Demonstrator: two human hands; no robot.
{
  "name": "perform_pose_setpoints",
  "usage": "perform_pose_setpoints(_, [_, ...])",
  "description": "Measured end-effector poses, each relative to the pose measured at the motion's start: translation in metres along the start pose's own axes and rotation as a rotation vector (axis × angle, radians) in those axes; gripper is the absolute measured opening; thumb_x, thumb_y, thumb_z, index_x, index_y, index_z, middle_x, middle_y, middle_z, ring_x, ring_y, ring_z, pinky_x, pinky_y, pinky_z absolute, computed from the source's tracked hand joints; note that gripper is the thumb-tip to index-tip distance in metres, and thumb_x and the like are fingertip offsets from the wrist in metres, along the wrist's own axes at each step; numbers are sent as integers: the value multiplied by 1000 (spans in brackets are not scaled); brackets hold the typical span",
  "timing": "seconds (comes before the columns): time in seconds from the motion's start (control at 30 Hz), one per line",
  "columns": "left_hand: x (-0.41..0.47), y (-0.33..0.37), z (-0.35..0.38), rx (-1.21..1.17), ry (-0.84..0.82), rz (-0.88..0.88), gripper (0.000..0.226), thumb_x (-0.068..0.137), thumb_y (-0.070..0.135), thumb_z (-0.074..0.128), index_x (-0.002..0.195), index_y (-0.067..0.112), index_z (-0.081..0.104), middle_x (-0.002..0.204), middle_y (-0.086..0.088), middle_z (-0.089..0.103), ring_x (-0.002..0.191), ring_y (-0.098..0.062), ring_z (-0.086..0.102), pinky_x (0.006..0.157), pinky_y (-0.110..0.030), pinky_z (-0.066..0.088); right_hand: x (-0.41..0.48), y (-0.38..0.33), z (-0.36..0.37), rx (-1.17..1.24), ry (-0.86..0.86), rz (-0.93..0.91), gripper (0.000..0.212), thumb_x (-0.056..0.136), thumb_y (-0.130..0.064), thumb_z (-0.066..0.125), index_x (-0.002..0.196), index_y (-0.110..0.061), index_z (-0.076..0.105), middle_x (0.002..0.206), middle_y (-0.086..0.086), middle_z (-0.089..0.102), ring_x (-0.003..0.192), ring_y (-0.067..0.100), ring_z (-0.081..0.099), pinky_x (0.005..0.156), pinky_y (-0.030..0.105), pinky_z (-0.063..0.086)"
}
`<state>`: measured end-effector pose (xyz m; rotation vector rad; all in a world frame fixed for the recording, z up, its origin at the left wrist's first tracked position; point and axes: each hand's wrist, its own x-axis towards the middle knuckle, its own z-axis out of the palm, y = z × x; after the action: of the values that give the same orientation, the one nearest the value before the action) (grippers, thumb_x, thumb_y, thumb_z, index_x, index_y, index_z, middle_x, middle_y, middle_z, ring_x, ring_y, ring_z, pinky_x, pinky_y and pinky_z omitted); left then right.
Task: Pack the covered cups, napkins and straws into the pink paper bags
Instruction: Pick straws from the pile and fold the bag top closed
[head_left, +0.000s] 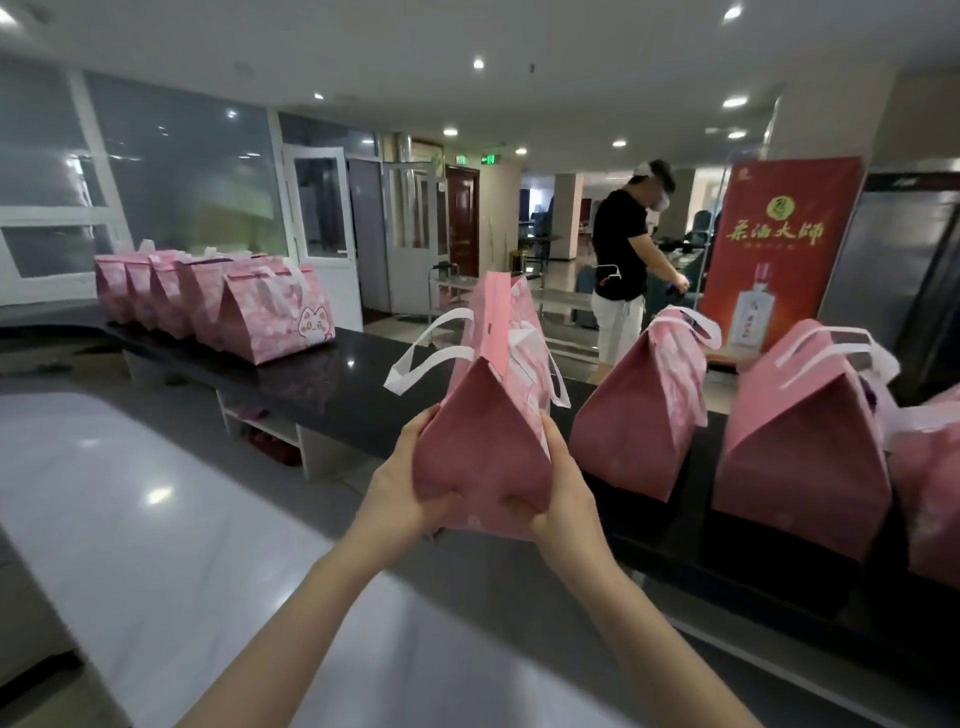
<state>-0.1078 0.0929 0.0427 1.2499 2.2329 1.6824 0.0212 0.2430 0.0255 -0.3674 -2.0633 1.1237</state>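
Head view: glossy black counter (322, 384) running through a lobby, red banner (779, 249) behind. At its near edge, left hand (400, 493) and right hand (563, 493) curl round the pink bag (488, 431) low down. It stands upright, long axis vertical, narrow side facing us, base possibly clear of the counter.

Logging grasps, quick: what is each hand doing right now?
Left hand: grips the pink paper bag at its lower left edge.
Right hand: grips the same bag's lower right edge.

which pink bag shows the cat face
The front pink paper bag in the far left row; only it shows a white cartoon cat.
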Motion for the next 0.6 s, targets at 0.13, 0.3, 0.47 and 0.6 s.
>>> perform_pose_setpoints(0.13, [41, -19, 10, -33, -61, 17, 92, 54, 39, 77, 129, 66, 32, 109, 37, 60, 99, 9, 61, 78, -19, 50, 30, 19, 7, -64, 45, 52, 109, 69, -5, 77, 142, -58, 15, 123, -7, 55, 113, 9, 55, 95, 28, 47])
perform_pose_setpoints(0.3, [86, -57, 10, -95, -128, 41, 84, 67, 25, 76, 129, 63, 36, 112, 36, 60, 101, 13, 59, 75, -15, 50, 57, 36, 31, -116, 97, 112, 107, 72, -4, 70, 143, -59, 10, 127, -7, 53, 118, 10, 52, 100, 31, 45])
perform_pose_setpoints(0.47, [137, -82, 11, -139, -237, 92, 82, 69, 17, 71, 130, 60, 36, 114, 29, 63, 104, 8, 60, 76, -5, 46, 87, 46, 54, -190, 247, 188, 105, 73, -7, 67, 143, -57, 8, 123, -9, 51, 110, 7, 51, 90, 25, 44])
perform_pose_setpoints(0.6, [171, -94, 17, -176, -295, 128, 81, 72, 19, 71, 131, 61, 34, 121, 29, 59, 112, 10, 55, 81, -4, 44, 109, 53, 68, -270, 343, 234, 109, 77, -5, 66, 139, -64, -2, 115, -6, 47, 97, 7, 50, 81, 20, 39])
